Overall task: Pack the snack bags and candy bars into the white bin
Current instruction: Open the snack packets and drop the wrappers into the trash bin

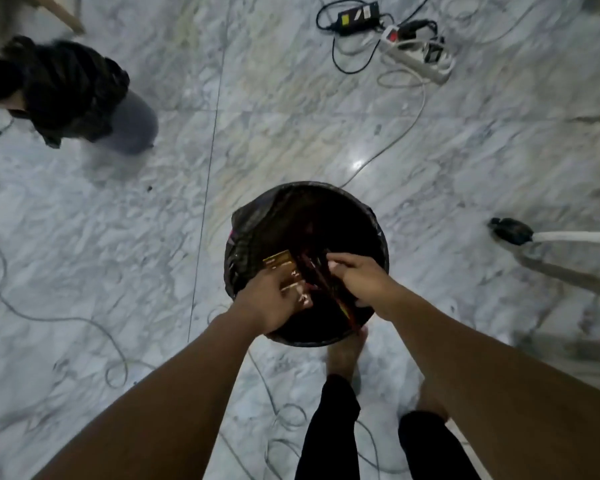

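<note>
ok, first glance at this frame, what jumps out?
Both hands meet over a round bin lined with a black bag at centre: the left hand grips a brown-and-gold packet, the right hand a dark red packet. A white power strip with tangled cables lies on the marble floor at upper right.

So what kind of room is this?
Probably an indoor room at home: a marble-tiled floor, a power strip with loose cables, and a bin lined with a black bag.

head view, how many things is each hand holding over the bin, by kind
gold-brown snack packet, left hand: 1
dark red wrapper, right hand: 1, though it may be a bunch
black-lined bin: 1
total: 3
</note>
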